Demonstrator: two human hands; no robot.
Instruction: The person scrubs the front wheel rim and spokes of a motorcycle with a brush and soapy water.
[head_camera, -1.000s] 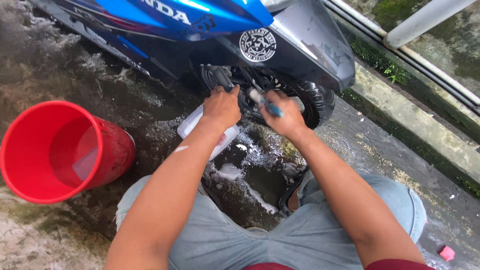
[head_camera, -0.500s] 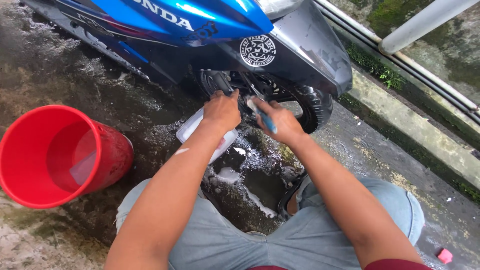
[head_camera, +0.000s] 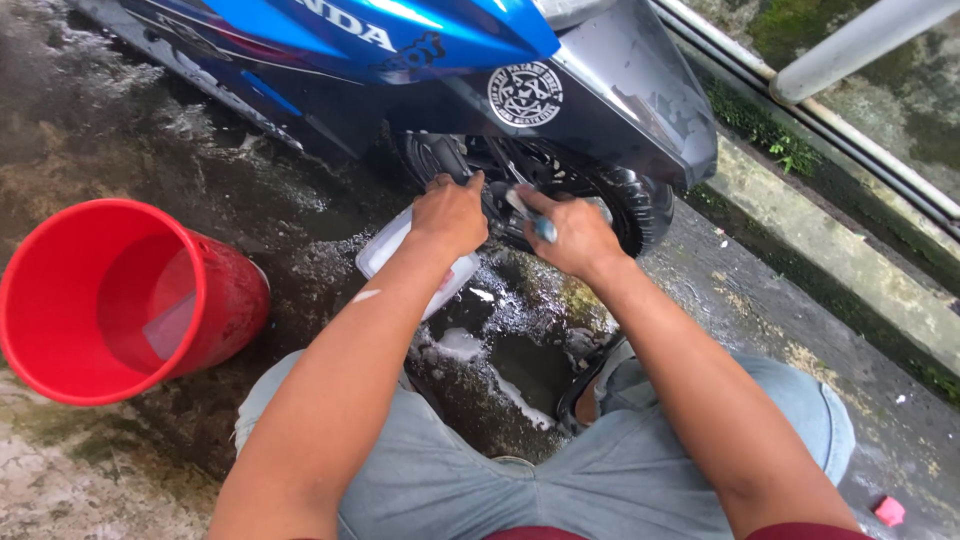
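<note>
A blue-and-grey motor scooter (head_camera: 420, 60) stands on wet concrete beside a round red plastic bucket (head_camera: 110, 300). At its black-tyred wheel (head_camera: 610, 195), the left hand (head_camera: 450, 215) grips a wheel part above a white plastic tub (head_camera: 385, 250); the right hand (head_camera: 575, 235) clasps a small blue-handled brush (head_camera: 532, 220) against the wheel.

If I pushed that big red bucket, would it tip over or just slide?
The red bucket looks like thin plastic with only a little water at the bottom, so it is probably light. The ground under it is wet and soapy, so a low push would likely slide it. It is tall and wider at the top, so a push near the rim might tip it.
</note>
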